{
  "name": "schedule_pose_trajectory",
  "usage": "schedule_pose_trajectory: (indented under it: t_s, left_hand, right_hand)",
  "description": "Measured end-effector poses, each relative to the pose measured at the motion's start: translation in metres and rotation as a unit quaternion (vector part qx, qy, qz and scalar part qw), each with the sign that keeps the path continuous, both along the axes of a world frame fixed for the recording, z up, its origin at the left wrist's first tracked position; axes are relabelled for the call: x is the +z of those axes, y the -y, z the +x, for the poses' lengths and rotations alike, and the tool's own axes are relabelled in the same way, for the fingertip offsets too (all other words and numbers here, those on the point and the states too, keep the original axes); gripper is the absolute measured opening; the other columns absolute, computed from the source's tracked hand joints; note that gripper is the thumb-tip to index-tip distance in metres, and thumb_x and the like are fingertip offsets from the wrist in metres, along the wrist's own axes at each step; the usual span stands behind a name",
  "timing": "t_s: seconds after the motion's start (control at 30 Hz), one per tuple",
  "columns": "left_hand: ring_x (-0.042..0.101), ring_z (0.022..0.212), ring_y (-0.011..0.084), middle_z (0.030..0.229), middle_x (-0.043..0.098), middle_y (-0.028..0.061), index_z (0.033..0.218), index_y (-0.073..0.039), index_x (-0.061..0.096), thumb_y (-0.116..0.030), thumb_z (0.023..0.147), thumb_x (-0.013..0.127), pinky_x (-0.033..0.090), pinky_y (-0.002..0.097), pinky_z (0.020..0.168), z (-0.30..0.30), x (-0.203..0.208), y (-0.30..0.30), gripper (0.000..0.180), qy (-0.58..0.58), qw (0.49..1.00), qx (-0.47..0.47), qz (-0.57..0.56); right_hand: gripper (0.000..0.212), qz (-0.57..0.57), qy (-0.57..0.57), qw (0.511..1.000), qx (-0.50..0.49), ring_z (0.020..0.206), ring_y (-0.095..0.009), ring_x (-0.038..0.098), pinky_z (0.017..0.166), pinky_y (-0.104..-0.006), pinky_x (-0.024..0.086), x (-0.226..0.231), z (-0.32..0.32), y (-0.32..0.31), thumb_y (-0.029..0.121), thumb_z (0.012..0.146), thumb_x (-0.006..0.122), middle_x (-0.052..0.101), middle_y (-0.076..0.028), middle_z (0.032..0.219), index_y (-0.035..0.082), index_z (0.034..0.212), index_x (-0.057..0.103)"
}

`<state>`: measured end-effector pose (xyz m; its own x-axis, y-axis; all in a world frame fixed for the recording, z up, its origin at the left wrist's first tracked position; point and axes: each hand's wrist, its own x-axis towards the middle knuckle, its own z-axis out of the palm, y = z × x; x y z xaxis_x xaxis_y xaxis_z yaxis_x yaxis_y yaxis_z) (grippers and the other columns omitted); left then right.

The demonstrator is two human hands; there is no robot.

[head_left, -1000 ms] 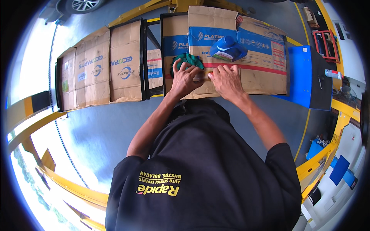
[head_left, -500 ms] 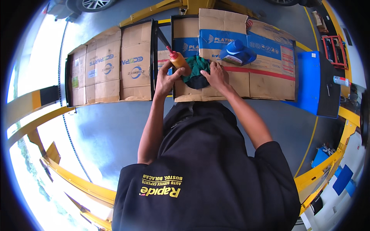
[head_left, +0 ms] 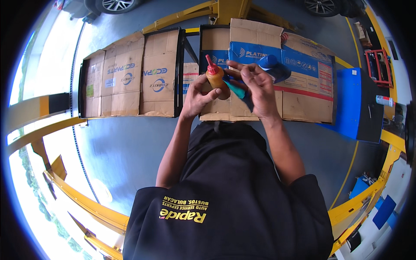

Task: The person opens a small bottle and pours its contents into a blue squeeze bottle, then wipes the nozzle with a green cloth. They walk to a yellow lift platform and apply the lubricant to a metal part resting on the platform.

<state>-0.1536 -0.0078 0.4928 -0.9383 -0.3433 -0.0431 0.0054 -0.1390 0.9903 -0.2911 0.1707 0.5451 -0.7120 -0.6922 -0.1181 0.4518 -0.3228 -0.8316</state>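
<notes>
My left hand (head_left: 198, 97) is wrapped round an amber squeeze bottle (head_left: 215, 80) with a red cap and a long red nozzle pointing up. Close beside it, my right hand (head_left: 260, 89) grips a green and dark cloth (head_left: 238, 92), which hangs below the fingers. Part of the cloth is hidden behind that hand. A blue jug (head_left: 281, 73) stands on the cardboard just beyond my right hand, partly covered by it.
Flattened cardboard (head_left: 303, 102) lines the bench in front of me, with a separate cardboard-covered section (head_left: 123, 95) at left. A blue metal panel (head_left: 349, 104) stands at right. Yellow lift arms (head_left: 86, 206) flank me, and car wheels (head_left: 116, 4) show at the far side.
The cloth has come up off the cardboard in my right hand, which has turned and moved right. My left hand and the squeeze bottle have shifted slightly right.
</notes>
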Motion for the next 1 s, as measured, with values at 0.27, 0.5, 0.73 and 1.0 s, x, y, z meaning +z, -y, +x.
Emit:
schedule_pose_trajectory:
  t_s: [0.27,0.5,0.73,1.0]
  left_hand:
    - [0.068,0.132,0.0218,0.138,0.072,0.0079,0.149,0.000,0.067,-0.028,0.100,0.089,0.055,0.0416,0.117,-0.004,-0.021,-0.007,0.060,-0.025,0.999,-0.018,0.028]
    - [0.067,0.141,0.0280,0.151,0.070,0.0150,0.154,0.002,0.064,-0.029,0.098,0.090,0.049,0.0456,0.125,-0.003,-0.022,0.008,0.069,-0.128,0.971,-0.110,0.172]
    - [0.066,0.141,0.0297,0.147,0.070,0.0152,0.150,0.001,0.066,-0.026,0.095,0.090,0.048,0.0463,0.124,0.002,0.006,0.018,0.066,-0.153,0.968,-0.135,0.148]
    - [0.064,0.136,0.0251,0.150,0.063,0.0113,0.149,0.002,0.067,-0.022,0.096,0.089,0.052,0.0448,0.119,0.003,0.005,0.003,0.063,-0.076,0.989,-0.119,0.052]
  right_hand:
    - [0.015,0.081,-0.028,0.989,-0.123,0.121,-0.015,0.072,0.091,-0.0291,0.062,-0.040,0.013,-0.001,0.012,0.119,0.061,0.066,-0.004,0.134,0.007,0.133,0.062]
    - [0.056,0.383,-0.508,0.771,0.027,0.126,-0.043,0.067,0.108,-0.0529,0.056,-0.196,0.011,-0.058,0.009,0.098,0.081,0.064,-0.022,0.139,0.008,0.148,0.056]
    - [0.096,0.223,0.010,0.975,-0.007,0.130,-0.019,0.063,0.112,-0.0344,0.054,-0.129,0.002,-0.069,-0.010,0.082,0.069,0.062,-0.012,0.137,0.007,0.173,0.043]
    - [0.091,0.066,-0.377,0.923,0.026,0.138,-0.023,0.060,0.120,-0.0371,0.049,0.072,0.033,-0.040,0.001,0.096,0.075,0.061,-0.015,0.147,0.004,0.177,0.035]
